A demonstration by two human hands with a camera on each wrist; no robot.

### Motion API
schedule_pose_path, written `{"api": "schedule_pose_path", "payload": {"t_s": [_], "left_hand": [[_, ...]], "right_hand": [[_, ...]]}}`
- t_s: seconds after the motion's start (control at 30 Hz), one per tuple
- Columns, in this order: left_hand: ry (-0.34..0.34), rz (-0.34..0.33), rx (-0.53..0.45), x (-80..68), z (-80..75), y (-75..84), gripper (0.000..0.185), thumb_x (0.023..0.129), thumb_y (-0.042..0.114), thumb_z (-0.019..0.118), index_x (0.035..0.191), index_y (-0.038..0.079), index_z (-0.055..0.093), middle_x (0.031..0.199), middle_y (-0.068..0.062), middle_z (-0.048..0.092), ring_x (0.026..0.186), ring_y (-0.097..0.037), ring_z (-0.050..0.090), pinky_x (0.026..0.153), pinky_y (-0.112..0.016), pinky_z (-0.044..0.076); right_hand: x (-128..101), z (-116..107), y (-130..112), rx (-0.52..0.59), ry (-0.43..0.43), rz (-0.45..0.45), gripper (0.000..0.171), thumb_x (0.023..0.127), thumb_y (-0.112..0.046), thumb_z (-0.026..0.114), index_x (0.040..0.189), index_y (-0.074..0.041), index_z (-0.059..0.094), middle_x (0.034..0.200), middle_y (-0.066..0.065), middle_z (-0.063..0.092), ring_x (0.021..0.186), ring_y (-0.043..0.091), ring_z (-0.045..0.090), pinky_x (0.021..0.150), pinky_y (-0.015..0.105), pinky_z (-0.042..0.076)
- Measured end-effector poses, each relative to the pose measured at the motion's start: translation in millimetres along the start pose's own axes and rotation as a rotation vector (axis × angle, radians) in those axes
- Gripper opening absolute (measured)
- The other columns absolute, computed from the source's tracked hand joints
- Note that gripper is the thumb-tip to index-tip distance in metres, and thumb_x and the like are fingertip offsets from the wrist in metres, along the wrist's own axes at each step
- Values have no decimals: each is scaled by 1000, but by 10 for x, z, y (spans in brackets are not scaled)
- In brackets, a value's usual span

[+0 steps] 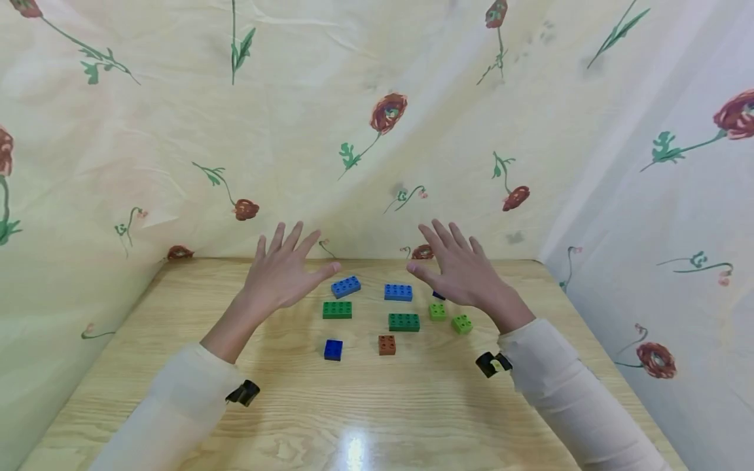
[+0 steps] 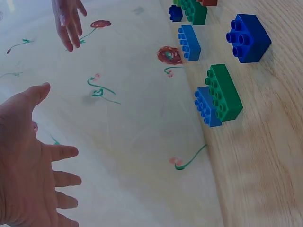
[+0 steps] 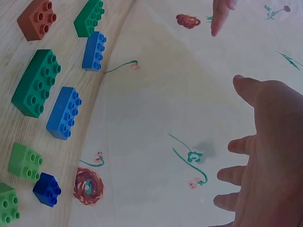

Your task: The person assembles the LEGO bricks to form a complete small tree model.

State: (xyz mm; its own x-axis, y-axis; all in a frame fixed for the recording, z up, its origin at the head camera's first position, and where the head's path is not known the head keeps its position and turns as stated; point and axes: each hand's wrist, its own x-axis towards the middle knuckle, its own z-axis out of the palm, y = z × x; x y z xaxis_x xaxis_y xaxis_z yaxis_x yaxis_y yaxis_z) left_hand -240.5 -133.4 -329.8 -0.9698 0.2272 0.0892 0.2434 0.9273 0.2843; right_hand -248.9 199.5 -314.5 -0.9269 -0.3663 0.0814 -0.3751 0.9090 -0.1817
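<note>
**Both hands spread above the bricks, holding nothing**

Head view: left hand (image 1: 281,271) and right hand (image 1: 462,269) hover with fingers splayed, well apart. Nearest the left thumb, at its 4 o'clock, a long blue brick (image 1: 345,286) lies flat, studs up, long axis tilted toward 2 o'clock.

Left wrist view: that blue brick (image 2: 206,108) touches a green brick (image 2: 224,92).

Right wrist view: fingers (image 3: 236,175) spread; another blue brick (image 3: 63,113) lies beside the cloth.
</note>
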Motion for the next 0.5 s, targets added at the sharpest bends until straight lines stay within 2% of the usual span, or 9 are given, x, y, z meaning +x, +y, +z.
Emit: {"api": "schedule_pose_path", "payload": {"t_s": [0.27, 0.5], "left_hand": [[64, 54, -47, -77, 42, 37, 86, 95, 77, 47, 161, 24, 36, 173, -15, 21, 161, -42, 8, 126, -68, 8], [85, 79, -92, -163, 129, 59, 81, 95, 71, 55, 159, 22, 42, 166, -15, 37, 156, -41, 28, 121, -67, 28]], "right_hand": [[-59, 77, -28, 33, 24, -28, 89, 101, -69, 44, 168, -23, 7, 175, 13, 13, 160, 44, 12, 122, 73, 16], [-135, 168, -67, 72, 44, -56, 86, 102, -61, 52, 167, -20, 13, 172, 15, 22, 156, 44, 27, 118, 73, 26]]}}
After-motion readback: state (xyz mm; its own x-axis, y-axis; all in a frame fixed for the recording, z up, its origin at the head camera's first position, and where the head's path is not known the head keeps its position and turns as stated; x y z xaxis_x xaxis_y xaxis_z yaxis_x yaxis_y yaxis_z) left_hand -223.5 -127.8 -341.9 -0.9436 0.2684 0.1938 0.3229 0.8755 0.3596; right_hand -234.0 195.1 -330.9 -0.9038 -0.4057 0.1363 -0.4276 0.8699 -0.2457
